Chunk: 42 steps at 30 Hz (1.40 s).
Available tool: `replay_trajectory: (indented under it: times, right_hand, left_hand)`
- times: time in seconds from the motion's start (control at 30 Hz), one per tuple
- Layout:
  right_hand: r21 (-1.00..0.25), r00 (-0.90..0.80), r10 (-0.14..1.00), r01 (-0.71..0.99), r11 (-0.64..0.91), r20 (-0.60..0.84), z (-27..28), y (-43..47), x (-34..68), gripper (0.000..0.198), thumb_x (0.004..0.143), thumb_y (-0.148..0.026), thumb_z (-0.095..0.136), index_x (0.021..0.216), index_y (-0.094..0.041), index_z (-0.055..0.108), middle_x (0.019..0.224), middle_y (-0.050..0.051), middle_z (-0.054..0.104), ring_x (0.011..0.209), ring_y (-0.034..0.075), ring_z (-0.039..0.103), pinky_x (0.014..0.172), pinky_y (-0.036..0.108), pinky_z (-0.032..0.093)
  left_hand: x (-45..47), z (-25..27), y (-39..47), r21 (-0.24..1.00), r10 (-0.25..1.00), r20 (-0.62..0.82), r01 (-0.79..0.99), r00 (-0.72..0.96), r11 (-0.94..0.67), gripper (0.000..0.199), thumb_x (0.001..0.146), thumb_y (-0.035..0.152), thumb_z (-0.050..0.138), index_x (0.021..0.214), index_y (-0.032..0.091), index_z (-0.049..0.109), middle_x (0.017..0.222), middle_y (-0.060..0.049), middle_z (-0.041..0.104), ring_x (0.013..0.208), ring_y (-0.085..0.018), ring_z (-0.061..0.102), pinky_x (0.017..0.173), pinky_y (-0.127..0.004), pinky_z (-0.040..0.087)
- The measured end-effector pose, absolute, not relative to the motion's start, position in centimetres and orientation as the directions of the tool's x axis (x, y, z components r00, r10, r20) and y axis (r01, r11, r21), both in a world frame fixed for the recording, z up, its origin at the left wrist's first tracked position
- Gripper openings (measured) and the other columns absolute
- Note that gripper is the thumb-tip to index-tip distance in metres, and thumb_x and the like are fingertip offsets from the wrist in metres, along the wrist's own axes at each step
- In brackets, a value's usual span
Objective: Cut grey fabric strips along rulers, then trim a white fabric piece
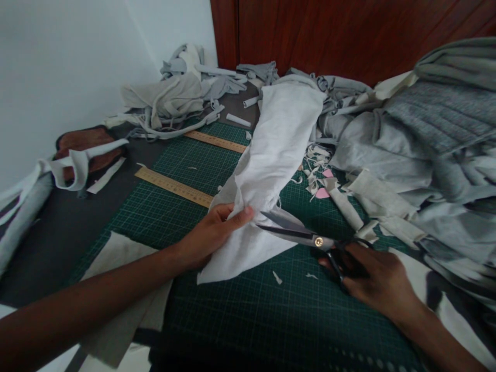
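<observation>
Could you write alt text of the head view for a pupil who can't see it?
A person's right hand holds open scissors at a white cloth pinched in the left hand, above a green cutting mat. Two tan rulers and grey fabric heaps lie nearby.

Left hand [215, 227] pinches white cloth [284, 129] beside open scissors [318, 241]

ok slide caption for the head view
Left hand pinches white cloth, right hand holds open scissors, over green cutting mat.

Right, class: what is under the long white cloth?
The green cutting mat shows on both sides of the white cloth; a near ruler and a far ruler disappear at its left edge. What lies beneath is covered; how far either ruler continues cannot be seen.
</observation>
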State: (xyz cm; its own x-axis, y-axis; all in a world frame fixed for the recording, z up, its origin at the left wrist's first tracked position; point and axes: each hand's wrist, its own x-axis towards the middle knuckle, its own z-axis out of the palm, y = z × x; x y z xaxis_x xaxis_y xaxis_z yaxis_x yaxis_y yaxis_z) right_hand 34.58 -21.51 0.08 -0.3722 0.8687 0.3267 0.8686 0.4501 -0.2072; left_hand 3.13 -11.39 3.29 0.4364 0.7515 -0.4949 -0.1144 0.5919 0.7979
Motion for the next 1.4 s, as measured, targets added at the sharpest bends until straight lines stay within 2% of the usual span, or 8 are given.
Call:
replay_trajectory:
  times: [0.2,0.3,0.47,0.67,0.8,0.9,1.03,1.4]
  right_hand:
    - [-0.172,-0.356,0.849,0.878,0.447,0.390,0.3,-21.4,34.5,0.020,0.091,-0.035,0.065,0.081,-0.020,0.057,0.057,-0.006,0.056,0.043,0.009,0.053,0.044,0.022,0.036]
    - [-0.164,-0.335,0.845,0.886,0.433,0.418,0.6,-21.3,34.3,0.024,0.091,-0.036,0.064,0.075,-0.020,0.054,0.054,-0.006,0.053,0.041,0.008,0.050,0.043,0.022,0.034]
    - [-0.125,-0.365,0.803,0.874,0.470,0.470,1.5,-21.0,34.2,0.020,0.093,-0.031,0.058,0.076,-0.020,0.056,0.053,-0.005,0.055,0.040,0.008,0.050,0.042,0.022,0.035]
    - [-0.088,-0.368,0.823,0.892,0.444,0.433,1.6,-21.1,34.7,0.018,0.090,-0.030,0.061,0.075,-0.020,0.055,0.053,-0.004,0.056,0.041,0.010,0.051,0.042,0.024,0.036]
    - [-0.108,-0.357,0.837,0.894,0.435,0.415,1.3,-21.3,35.2,0.003,0.083,-0.021,0.056,0.083,-0.021,0.059,0.056,-0.003,0.059,0.043,0.013,0.054,0.043,0.025,0.037]
    - [-0.106,-0.368,0.835,0.890,0.444,0.410,1.3,-21.4,35.5,0.007,0.079,-0.018,0.055,0.084,-0.021,0.059,0.057,-0.002,0.060,0.044,0.014,0.056,0.044,0.026,0.038]
    - [-0.089,-0.394,0.821,0.880,0.467,0.413,1.6,-21.4,35.4,0.003,0.081,-0.018,0.054,0.081,-0.021,0.056,0.055,-0.002,0.057,0.043,0.014,0.054,0.042,0.026,0.035]
    - [-0.046,-0.417,0.818,0.881,0.472,0.396,2.5,-21.4,34.4,0.009,0.084,-0.017,0.050,0.089,-0.021,0.056,0.057,-0.004,0.058,0.041,0.012,0.054,0.042,0.024,0.035]
  left_hand:
    - [2.7,3.5,-11.5,0.694,0.661,-0.578,-0.139,0.478,0.707,0.047,0.059,0.050,0.092,0.083,0.016,0.071,0.073,0.001,0.074,0.062,-0.011,0.064,0.058,-0.020,0.051]
    - [2.5,3.1,-11.7,0.680,0.636,-0.594,-0.115,0.492,0.724,0.048,0.057,0.047,0.095,0.084,0.015,0.071,0.073,0.002,0.074,0.060,-0.010,0.065,0.056,-0.019,0.051]
    - [2.6,2.6,-11.7,0.705,0.659,-0.561,-0.128,0.501,0.697,0.048,0.053,0.049,0.095,0.080,0.016,0.072,0.071,0.001,0.073,0.058,-0.009,0.064,0.054,-0.019,0.050]
    - [2.7,2.8,-11.6,0.750,0.707,-0.526,-0.134,0.472,0.647,0.045,0.051,0.049,0.095,0.075,0.018,0.073,0.069,0.001,0.072,0.056,-0.009,0.061,0.051,-0.019,0.047]
    - [2.7,2.9,-11.6,0.783,0.735,-0.509,-0.114,0.448,0.612,0.044,0.049,0.049,0.095,0.074,0.019,0.073,0.066,0.002,0.070,0.052,-0.009,0.058,0.048,-0.020,0.044]
    - [2.7,2.8,-11.6,0.824,0.770,-0.469,-0.101,0.432,0.558,0.041,0.051,0.049,0.093,0.070,0.019,0.072,0.061,0.003,0.067,0.049,-0.008,0.054,0.045,-0.019,0.041]
    - [2.6,2.8,-11.5,0.880,0.806,-0.397,-0.067,0.438,0.470,0.037,0.058,0.048,0.090,0.065,0.018,0.070,0.057,0.004,0.062,0.047,-0.007,0.050,0.043,-0.017,0.038]
    - [2.5,2.7,-11.5,0.956,0.862,-0.288,0.074,0.416,0.283,0.029,0.072,0.044,0.080,0.066,0.018,0.068,0.061,0.003,0.061,0.052,-0.009,0.049,0.044,-0.018,0.036]
